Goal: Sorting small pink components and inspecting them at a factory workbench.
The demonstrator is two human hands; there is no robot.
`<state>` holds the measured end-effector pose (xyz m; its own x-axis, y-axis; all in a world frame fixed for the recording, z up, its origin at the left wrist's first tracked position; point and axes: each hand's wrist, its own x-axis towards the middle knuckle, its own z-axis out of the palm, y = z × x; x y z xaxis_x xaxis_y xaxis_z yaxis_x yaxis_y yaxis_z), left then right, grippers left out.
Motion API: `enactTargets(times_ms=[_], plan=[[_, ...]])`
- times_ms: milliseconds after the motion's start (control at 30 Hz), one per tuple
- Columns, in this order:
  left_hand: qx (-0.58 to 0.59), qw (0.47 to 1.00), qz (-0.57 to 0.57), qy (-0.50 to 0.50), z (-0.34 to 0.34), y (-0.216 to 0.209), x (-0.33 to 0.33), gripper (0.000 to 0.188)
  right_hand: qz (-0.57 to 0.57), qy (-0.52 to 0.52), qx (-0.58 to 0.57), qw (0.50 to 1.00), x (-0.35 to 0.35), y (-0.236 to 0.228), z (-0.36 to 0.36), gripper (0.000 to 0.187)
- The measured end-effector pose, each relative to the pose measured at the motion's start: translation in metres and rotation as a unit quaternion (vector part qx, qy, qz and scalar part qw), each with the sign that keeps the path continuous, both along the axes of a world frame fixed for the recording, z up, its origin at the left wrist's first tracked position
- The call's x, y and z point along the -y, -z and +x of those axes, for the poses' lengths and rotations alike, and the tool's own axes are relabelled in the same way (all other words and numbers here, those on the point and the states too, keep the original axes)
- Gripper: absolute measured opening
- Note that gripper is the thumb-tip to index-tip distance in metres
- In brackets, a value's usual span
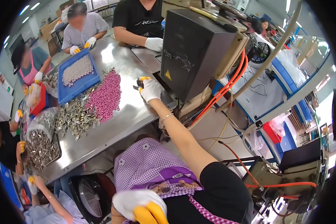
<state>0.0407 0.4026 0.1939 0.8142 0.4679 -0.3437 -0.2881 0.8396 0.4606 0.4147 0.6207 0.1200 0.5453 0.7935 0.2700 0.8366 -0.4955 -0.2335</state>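
Observation:
My right hand [151, 90], in a white glove with yellow fingertips, reaches out over the metal table beside the dark machine box. Its fingers are closed on a small dark piece [137, 87] whose kind I cannot make out. My left hand [140, 206], gloved the same way, is close to my body at the lower edge, in front of the purple checked apron [149, 160]. It is blurred, and its fingers do not show clearly. Left of my right hand lie a heap of pink ring-shaped parts [105, 98] and a pile of small metal parts [76, 118].
The dark machine box [192, 48] stands right of my reaching arm, with orange hoses [227, 93] behind it. A blue tray [65, 95] holds rows of pale parts. Several co-workers sit around the metal table [132, 108]. A black fan [89, 196] is at lower left.

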Motion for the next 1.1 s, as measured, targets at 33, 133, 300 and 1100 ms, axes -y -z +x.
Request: enactTargets(times_ms=[33,133,300,1100], plan=[[0.006,1.0,0.007,-0.004,-0.004,0.003,0.002,0.026,0.003,-0.003,0.003,1.0,-0.001,-0.001,-0.004,0.033],[0.015,1.0,0.023,-0.004,-0.004,0.007,0.005,0.026,0.056,-0.015,0.011,0.998,-0.002,0.009,0.0,0.032],[0.026,0.999,0.045,-0.006,0.002,0.009,0.005,0.026,0.06,-0.01,0.014,0.998,-0.001,0.009,0.002,0.031],[0.106,0.986,0.127,-0.02,-0.008,0.038,0.004,0.024,0.058,-0.009,0.008,0.998,0.001,0.001,-0.005,0.03]])
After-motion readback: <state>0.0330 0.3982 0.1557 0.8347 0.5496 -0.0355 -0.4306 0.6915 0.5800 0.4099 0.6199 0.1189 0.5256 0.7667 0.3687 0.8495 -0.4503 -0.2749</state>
